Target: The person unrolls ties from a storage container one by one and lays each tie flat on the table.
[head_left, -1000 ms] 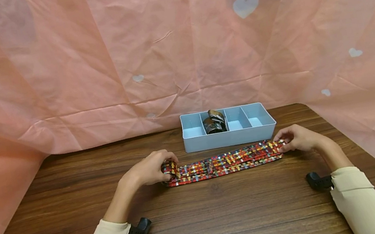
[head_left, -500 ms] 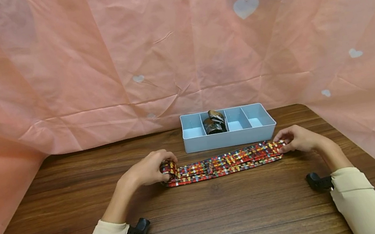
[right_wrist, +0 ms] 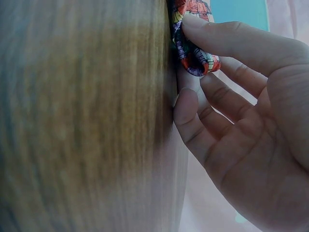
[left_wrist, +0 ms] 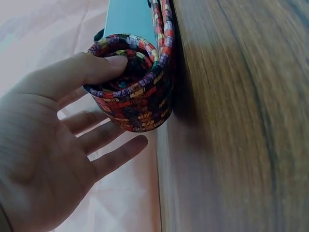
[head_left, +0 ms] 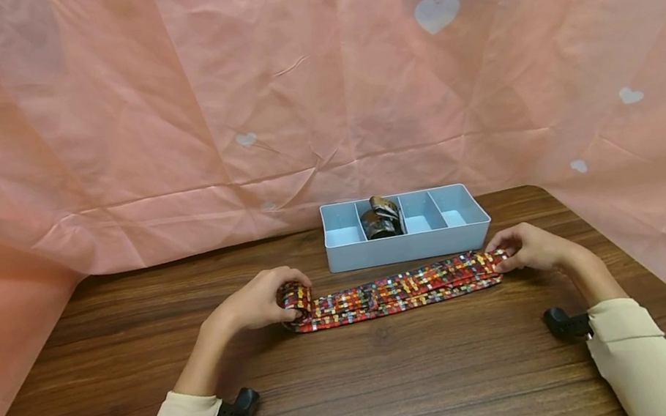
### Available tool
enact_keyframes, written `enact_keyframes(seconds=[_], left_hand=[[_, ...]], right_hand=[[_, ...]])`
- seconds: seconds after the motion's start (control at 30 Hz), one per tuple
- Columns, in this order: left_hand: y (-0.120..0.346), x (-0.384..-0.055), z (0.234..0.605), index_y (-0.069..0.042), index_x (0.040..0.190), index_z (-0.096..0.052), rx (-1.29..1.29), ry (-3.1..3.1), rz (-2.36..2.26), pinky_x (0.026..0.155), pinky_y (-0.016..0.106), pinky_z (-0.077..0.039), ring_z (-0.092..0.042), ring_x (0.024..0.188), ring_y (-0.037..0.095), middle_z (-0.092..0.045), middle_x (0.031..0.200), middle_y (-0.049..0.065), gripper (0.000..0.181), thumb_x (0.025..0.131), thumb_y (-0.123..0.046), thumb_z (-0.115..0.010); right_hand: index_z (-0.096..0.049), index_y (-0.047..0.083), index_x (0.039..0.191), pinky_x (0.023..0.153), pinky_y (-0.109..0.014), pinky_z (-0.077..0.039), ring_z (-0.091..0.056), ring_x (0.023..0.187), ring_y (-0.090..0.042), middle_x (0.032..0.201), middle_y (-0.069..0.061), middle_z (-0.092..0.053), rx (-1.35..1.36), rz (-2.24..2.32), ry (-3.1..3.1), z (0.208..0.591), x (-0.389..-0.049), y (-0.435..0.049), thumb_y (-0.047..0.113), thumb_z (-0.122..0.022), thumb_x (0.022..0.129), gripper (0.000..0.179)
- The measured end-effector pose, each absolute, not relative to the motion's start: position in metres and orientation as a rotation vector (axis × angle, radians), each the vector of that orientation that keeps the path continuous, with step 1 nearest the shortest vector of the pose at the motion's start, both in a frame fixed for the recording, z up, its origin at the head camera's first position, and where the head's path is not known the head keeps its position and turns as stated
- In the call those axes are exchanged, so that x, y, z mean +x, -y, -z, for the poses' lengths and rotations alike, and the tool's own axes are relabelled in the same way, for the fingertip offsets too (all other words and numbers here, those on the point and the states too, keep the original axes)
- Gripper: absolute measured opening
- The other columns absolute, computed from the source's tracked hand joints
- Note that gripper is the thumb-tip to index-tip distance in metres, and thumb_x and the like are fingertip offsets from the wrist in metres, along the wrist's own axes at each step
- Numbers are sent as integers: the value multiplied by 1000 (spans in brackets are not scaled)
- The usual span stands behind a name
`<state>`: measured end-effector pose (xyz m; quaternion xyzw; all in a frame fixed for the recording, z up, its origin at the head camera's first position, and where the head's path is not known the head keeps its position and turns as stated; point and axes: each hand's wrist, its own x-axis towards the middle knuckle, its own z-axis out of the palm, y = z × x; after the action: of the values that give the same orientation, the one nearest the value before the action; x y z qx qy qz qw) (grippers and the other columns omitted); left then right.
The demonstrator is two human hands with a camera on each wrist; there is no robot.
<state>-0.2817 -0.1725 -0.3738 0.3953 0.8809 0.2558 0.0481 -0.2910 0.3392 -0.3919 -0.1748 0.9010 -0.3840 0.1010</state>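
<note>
A colourful checked necktie (head_left: 414, 288), mostly red, lies folded lengthwise in layers across the wooden table. At its left end the fabric is coiled into a roll (left_wrist: 140, 108). My left hand (head_left: 260, 300) pinches this roll, the thumb at the coil's open top and other fingers behind it in the left wrist view. At the opposite end, my right hand (head_left: 530, 247) pinches the folded tip between thumb and fingers. The right wrist view shows the looped fold of the tie (right_wrist: 195, 60) under the thumb; part of the grip is hidden there.
Behind the necktie stands a light blue divided box (head_left: 410, 247). A dark, shiny rolled strip (head_left: 380, 218) sits in its second compartment from the left. Pink cloth (head_left: 287, 97) with hearts hangs around the back and sides of the wooden table (head_left: 398, 390).
My left hand has shifted slightly left, and the rolled end has tipped and moved left with it. The right hand, the box and the rest of the necktie look unchanged.
</note>
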Motion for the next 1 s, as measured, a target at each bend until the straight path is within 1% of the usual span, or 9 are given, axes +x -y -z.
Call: enact_keyframes(seconds=[0.13, 0.27, 0.43, 0.6, 0.87, 1.0], left_hand=[[175, -282, 375, -2, 124, -67, 1216, -2668, -812, 98, 47, -51, -63, 111, 26, -68, 118, 10, 43, 82, -3, -79], [177, -283, 377, 0, 124, -67, 1224, -2644, -859, 91, 42, -53, -62, 104, 22, -69, 115, 9, 43, 83, -3, -80], [179, -283, 379, -2, 124, -67, 1196, -2621, -907, 85, 36, -53, -62, 97, 16, -70, 111, 7, 43, 83, -4, -82], [180, -283, 380, -2, 125, -67, 1180, -2611, -921, 85, 34, -53, -63, 97, 15, -71, 110, 6, 46, 83, -6, -83], [183, -282, 376, 2, 128, -65, 1222, -2651, -870, 95, 43, -52, -63, 108, 23, -70, 119, 10, 50, 80, 0, -81], [186, -283, 374, 2, 129, -64, 1226, -2673, -842, 97, 45, -51, -63, 112, 26, -69, 122, 11, 53, 78, 2, -78]], right_hand=[[-67, -14, 110, 58, -23, -44, -48, 64, -5, 76, -1, -56, -521, 1129, -2661, 391, -291, -339, -2, -80, 84, 32], [-67, -15, 111, 58, -23, -45, -48, 62, -5, 75, -1, -56, -529, 1127, -2658, 390, -290, -338, -2, -80, 84, 32], [-67, -15, 110, 58, -23, -45, -48, 63, -5, 75, -1, -56, -530, 1120, -2658, 390, -290, -337, -2, -80, 84, 32], [-67, -14, 110, 59, -24, -43, -48, 67, -6, 79, -2, -59, -544, 1086, -2677, 392, -290, -339, -2, -79, 86, 30], [-67, -14, 110, 58, -23, -44, -48, 65, -5, 77, -2, -57, -522, 1105, -2676, 391, -290, -338, -2, -80, 85, 31], [-67, -15, 110, 60, -23, -45, -50, 68, -5, 80, -3, -62, -539, 1093, -2684, 391, -290, -339, -2, -80, 85, 31]])
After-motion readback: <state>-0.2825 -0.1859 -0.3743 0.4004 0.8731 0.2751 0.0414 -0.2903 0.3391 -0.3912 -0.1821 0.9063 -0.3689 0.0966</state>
